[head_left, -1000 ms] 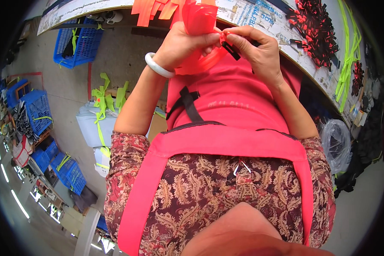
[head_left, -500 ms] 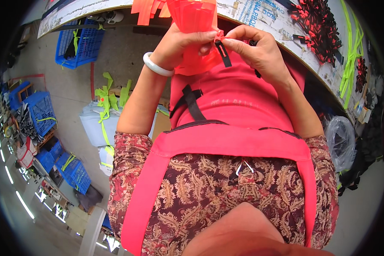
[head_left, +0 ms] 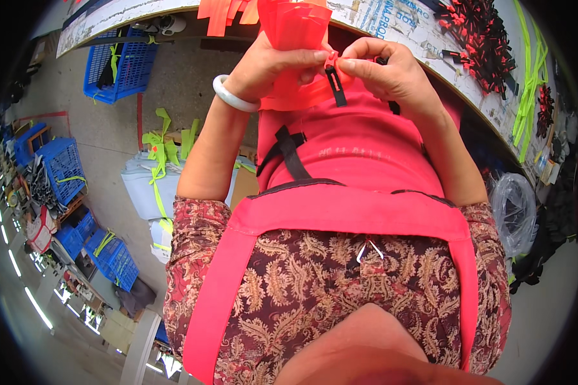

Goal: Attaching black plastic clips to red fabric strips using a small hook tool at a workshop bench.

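**Soft orange fabric and a small black strap, pinched between my 2 hands**

My left hand (head_left: 273,64) is closed around a piece of orange fabric (head_left: 295,25), with the thumb and the fingertips pressing its lower edge. My right hand (head_left: 392,67) is just beside it, nearly touching, and its thumb and first finger pinch the same edge from the other side. So both hands are pressed close together, and neither one is spread. On my left wrist sits a white bangle (head_left: 228,96).

The fabric is directly between my hands and rises above them toward the worktable edge (head_left: 430,51). A short black strap (head_left: 335,86) hangs down just under my fingertips, in front of my red apron (head_left: 359,154). I cannot tell if the strap is already fixed to the fabric or only held against it.

I judge the fabric to be light and thin. It folds and bends in my grip, so it is soft, not stiff. It looks a little smooth and may slip, therefore a pinch near the edge, close to the strap, seems the best place to hold. The strap looks like flat webbing, firmer than the fabric but still flexible. Nothing here seems fragile.

To the right of my right hand lie black and red small parts (head_left: 478,38) and yellow-green straps (head_left: 530,70). Far to the left of my left hand, down on the floor, stands a blue crate (head_left: 119,64).
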Available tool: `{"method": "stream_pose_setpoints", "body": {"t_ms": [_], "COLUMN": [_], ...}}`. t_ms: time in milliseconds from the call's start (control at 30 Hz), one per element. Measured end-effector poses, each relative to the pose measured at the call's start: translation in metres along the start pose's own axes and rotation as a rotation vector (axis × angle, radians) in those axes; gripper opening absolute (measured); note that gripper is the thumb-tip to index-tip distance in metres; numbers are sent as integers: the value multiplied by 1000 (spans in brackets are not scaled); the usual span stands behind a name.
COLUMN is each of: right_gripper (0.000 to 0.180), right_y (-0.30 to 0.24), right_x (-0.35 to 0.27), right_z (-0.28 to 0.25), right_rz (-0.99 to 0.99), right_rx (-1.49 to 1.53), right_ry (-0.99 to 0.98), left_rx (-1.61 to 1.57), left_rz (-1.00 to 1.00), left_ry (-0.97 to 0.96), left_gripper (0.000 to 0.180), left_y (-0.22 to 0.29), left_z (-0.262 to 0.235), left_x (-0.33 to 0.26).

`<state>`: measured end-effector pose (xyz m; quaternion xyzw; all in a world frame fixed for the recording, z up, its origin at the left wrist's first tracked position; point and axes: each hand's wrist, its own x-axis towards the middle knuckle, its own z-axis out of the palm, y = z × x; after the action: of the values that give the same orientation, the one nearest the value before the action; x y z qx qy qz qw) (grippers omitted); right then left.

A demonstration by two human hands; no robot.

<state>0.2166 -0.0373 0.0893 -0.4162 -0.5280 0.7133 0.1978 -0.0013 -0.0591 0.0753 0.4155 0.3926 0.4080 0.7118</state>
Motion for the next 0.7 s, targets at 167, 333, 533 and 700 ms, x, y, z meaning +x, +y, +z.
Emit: {"method": "stream_pose_setpoints", "body": {"t_ms": [167, 333, 533, 700], "right_gripper": [18, 18, 17, 17], "right_y": [9, 7, 3, 4], "right_x": [3, 6, 4, 2], "right_z": [9, 4, -1, -1], "right_rz": [-89, -69, 10, -15], "right_rx": [45, 56, 51, -40], "right_ry": [114, 119, -6, 9], "left_rx": [-18, 12, -54, -39], "left_rz": [34, 28, -35, -63], "left_ry": [-49, -41, -67, -103], "left_gripper": [13, 14, 17, 16], "left_y": [-1, -4, -7, -5], "left_z": [-3, -5, -10, -10], "left_x": [4, 6, 2, 2]}}
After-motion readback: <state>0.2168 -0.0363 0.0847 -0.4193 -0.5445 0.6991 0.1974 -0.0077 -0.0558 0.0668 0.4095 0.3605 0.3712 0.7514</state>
